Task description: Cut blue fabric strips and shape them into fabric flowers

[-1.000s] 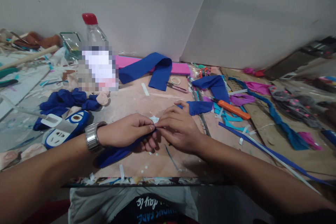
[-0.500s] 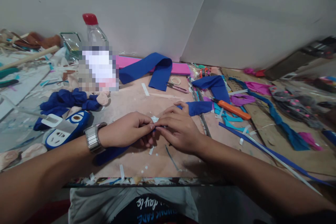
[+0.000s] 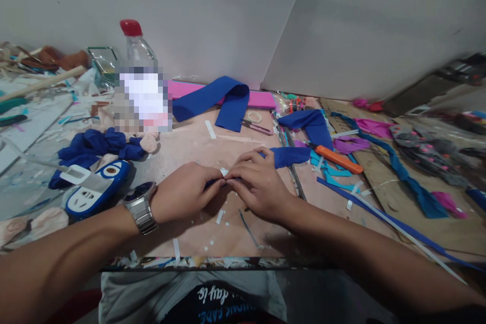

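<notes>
A blue fabric strip (image 3: pixel 291 157) runs out beyond my right hand (image 3: pixel 260 182), which pinches it over the table in front of me. My left hand (image 3: pixel 188 190), with a metal watch (image 3: pixel 142 205) on the wrist, pinches the same blue cloth. Both sets of fingertips meet close together, and only slivers of blue show between them. A small white scrap (image 3: pixel 224 172) lies just behind the fingertips. What the fingers do to the cloth is mostly hidden.
At the back lie another blue strip (image 3: pixel 231 98), scissors (image 3: pixel 256 127) and a tape roll (image 3: pixel 254 117). An orange cutter (image 3: pixel 339 159) lies right, near cardboard (image 3: pixel 391 197). On the left are a blue-white power strip (image 3: pixel 99 187), blue scrunchies (image 3: pixel 94 144) and a red-capped bottle (image 3: pixel 138 45).
My left hand has turned palm-down, and its watch now faces up. The blue cloth seen under my left wrist no longer shows there. My right hand stays nearly in place.
</notes>
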`<state>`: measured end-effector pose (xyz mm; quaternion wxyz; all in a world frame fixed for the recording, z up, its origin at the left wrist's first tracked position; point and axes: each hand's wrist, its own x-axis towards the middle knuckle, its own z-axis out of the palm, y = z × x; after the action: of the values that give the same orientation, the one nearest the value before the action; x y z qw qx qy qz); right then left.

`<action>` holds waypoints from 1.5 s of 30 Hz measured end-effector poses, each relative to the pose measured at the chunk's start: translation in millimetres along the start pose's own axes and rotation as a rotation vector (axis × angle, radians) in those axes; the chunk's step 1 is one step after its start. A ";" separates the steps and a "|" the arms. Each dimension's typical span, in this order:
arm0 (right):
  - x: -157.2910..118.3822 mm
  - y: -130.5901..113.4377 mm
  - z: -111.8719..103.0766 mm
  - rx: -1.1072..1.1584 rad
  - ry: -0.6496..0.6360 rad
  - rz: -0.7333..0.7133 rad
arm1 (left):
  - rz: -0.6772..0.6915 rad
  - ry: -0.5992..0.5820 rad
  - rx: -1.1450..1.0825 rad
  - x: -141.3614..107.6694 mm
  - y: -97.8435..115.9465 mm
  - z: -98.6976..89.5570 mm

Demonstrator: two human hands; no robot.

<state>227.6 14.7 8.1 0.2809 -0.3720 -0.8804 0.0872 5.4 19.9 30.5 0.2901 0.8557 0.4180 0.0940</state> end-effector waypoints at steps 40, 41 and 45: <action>1.6 -1.5 -1.9 0.025 0.003 0.014 | 0.015 0.015 -0.125 -1.4 2.5 -0.5; 1.7 -1.5 -2.2 0.022 0.001 0.009 | 0.021 0.006 -0.143 -1.2 2.5 -1.3; 1.9 -1.3 -3.0 0.022 0.002 0.034 | 0.010 -0.073 -0.318 -1.3 1.4 -3.8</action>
<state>227.4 15.0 11.8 0.2843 -0.3840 -0.8726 0.1012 4.0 19.8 34.4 0.4364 0.8040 0.3826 0.1296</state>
